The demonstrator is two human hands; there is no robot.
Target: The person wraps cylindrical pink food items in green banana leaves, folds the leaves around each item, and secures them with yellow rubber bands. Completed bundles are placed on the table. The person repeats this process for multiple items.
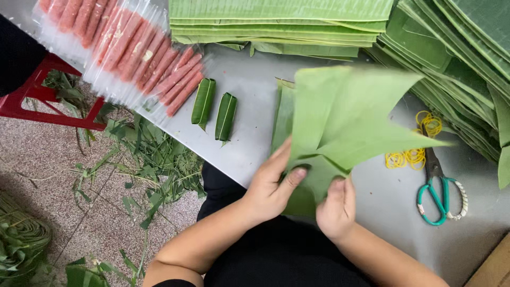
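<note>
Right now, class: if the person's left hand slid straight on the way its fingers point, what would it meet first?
The left hand points up-right, already touching the folded banana leaf piece; past that, probably the stacked banana leaves, though depth is unclear.

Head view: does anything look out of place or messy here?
Yes. Leaf scraps lie scattered over the floor beside the table. On the table, things look orderly: two wrapped rolls, scissors, rubber bands.

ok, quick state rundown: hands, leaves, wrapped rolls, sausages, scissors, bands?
left hand: gripping the leaf pieces
right hand: pinching their lower edge
leaf pieces: lifted, fanned out
wrapped rolls: two, closed, lying side by side
sausages: sealed in clear wrap
scissors: shut, flat
rubber bands: loose pile
leaf stacks: flat
</note>
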